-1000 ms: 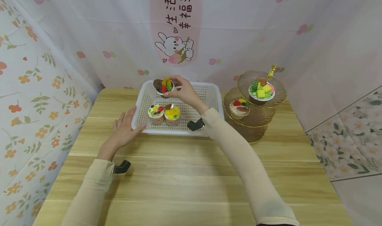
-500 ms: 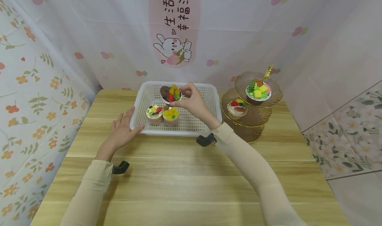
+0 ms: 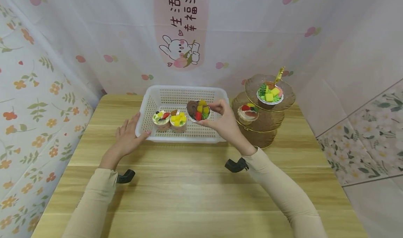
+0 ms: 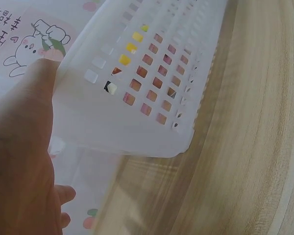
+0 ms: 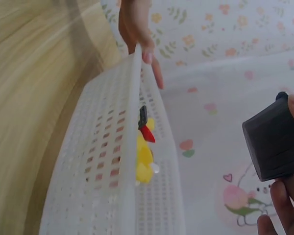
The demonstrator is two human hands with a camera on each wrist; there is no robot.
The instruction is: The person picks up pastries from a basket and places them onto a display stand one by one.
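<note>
Several fingers of my left hand [image 3: 127, 136] lay extended at frame left, thumb touching the white basket [image 3: 185, 139]; two fruit cups [image 3: 178, 122] stood inside; at centre, over the basket, the chocolate cup [image 3: 198, 111] was pinched from its right by my nearer right hand [image 3: 226, 123]; just rightward stood the tiered stand [image 3: 270, 121].

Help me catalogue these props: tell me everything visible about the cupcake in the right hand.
The cupcake has a brown swirl, yellow chunks, a red piece and a green slice on top. Its dark, tapering cup looks smooth, perhaps plastic. The right hand pinches it at the side, holding it over the white basket, topping side up; any slight tilt is hard to judge.
</note>
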